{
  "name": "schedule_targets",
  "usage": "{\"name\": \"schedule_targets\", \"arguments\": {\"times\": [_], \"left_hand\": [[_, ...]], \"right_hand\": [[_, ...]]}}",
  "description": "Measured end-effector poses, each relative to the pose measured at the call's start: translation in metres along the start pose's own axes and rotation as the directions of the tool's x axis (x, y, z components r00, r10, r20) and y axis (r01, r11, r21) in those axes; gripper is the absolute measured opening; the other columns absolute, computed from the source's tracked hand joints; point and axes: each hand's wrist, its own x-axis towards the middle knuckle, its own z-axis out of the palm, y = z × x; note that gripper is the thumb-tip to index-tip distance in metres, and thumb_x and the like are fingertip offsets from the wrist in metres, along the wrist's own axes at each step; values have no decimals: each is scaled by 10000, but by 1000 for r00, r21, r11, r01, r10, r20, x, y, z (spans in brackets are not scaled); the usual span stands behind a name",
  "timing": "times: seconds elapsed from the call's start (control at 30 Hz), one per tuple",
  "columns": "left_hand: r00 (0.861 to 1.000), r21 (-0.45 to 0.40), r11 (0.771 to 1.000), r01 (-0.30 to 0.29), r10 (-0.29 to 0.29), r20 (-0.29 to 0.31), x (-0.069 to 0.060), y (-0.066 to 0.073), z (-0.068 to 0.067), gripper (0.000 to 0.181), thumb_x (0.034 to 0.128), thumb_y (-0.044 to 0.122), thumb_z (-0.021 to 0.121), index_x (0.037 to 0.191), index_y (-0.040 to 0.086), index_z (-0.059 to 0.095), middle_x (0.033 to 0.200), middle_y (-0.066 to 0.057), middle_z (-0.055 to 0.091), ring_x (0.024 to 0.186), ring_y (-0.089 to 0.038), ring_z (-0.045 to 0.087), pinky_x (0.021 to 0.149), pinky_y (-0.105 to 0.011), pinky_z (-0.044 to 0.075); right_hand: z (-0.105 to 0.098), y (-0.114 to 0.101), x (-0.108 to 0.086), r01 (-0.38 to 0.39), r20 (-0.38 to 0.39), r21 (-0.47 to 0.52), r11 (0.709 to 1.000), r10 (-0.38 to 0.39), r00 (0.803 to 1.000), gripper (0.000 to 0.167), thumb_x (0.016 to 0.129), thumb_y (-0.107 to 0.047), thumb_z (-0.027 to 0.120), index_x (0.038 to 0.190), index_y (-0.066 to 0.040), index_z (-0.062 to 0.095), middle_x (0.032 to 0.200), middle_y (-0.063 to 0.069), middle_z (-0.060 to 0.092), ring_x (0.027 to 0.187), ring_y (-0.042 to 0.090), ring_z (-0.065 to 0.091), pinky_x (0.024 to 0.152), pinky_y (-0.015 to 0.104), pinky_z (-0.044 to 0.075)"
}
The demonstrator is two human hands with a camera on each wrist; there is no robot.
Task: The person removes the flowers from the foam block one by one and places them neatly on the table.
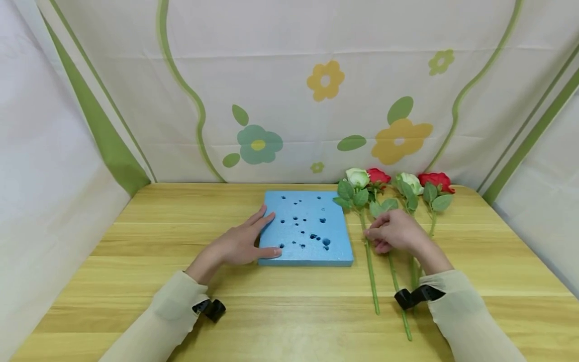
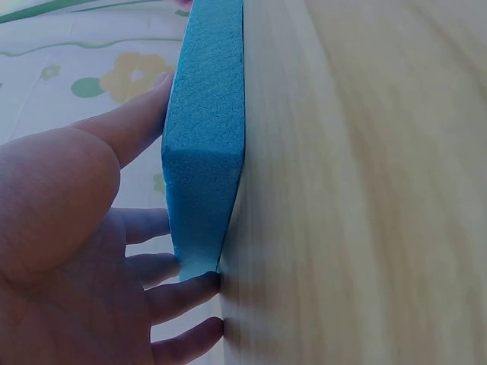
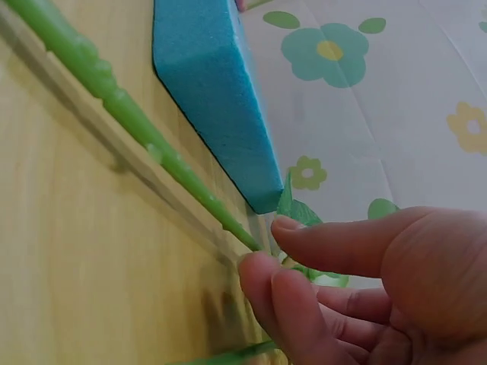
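Observation:
A light blue foam board (image 1: 289, 231) with several holes in its top lies flat on the table. My left hand (image 1: 242, 242) rests at its left side, fingers spread along the edge and thumb on top near the front corner. In the right wrist view, my right hand (image 3: 342, 296) pinches the green stem (image 3: 144, 129) of the leftmost flower between thumb and fingers. That flower is an artificial white rose (image 1: 357, 178) with green leaves. Beside it lie a red rose (image 1: 378, 176), another white rose (image 1: 410, 184) and another red rose (image 1: 437, 181), their stems partly hidden under my right hand and forearm.
The wooden table (image 1: 135, 281) meets a pale curtain (image 1: 271, 90) with printed flowers at the back. The rose heads lie close to that back edge. A small black camera (image 1: 212, 309) sits on my left wrist, and another black camera (image 1: 409, 297) on my right.

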Motion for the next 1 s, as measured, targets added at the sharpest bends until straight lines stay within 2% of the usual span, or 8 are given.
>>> {"name": "schedule_targets", "arguments": {"times": [0.23,0.47,0.63,0.73,0.87,0.93,1.0], "left_hand": [[1000,-1,1000,2,-2,-4,-2,2,0,998,970,637,683,1725,232,172,1818,-34,-20,1607,-446,291,1227,-637,364],[1000,-7,1000,9,-9,-3,-3,2,-1,1000,967,638,685,1725,236,171,1818,-27,-23,1606,-451,291,1225,-641,364],[1000,-3,1000,7,-7,-4,-3,2,-1,1001,967,642,684,1725,234,173,1818,-30,-20,1601,-452,304,1217,-636,379],[1000,-4,1000,7,-7,-3,-2,3,0,1002,966,640,686,1725,236,171,1818,-30,-20,1600,-451,307,1213,-633,386],[1000,-5,1000,11,-11,-7,0,3,0,1005,961,644,690,1724,246,172,1818,-25,-21,1593,-454,322,1209,-627,396],[1000,-1,1000,12,-12,-12,0,3,0,1009,956,647,695,1724,244,178,1818,-25,-15,1592,-453,325,1213,-622,395],[1000,4,1000,8,-8,-15,0,3,0,1012,953,649,698,1723,238,185,1818,-32,-9,1596,-449,319,1220,-618,387]], "right_hand": [[-8,0,0,73,1,-53,996,-73,997,415,1049,-305,695,1257,53,677,906,123,789,754,196,758,697,361,646],[-9,-1,2,126,9,-71,990,-125,992,414,1059,-342,677,1271,13,669,948,127,774,791,212,741,721,340,630],[-12,0,0,151,-45,-128,980,-158,986,456,1072,-406,638,1319,-23,655,936,119,770,789,223,720,707,336,589],[-15,1,-2,179,-100,-165,970,-197,975,544,1076,-465,609,1406,-32,616,1006,157,778,806,241,729,694,343,565],[-19,0,-5,211,-180,-220,952,-252,951,654,1077,-535,565,1515,-51,543,1237,218,747,989,326,745,763,415,592],[-21,-1,-5,213,-204,-240,947,-263,943,713,1073,-579,539,1572,-72,485,1375,235,689,1145,388,712,853,497,602],[-21,-2,-4,210,-221,-265,941,-271,937,774,1063,-622,521,1633,-110,406,1499,244,604,1308,442,626,971,601,561]]}}
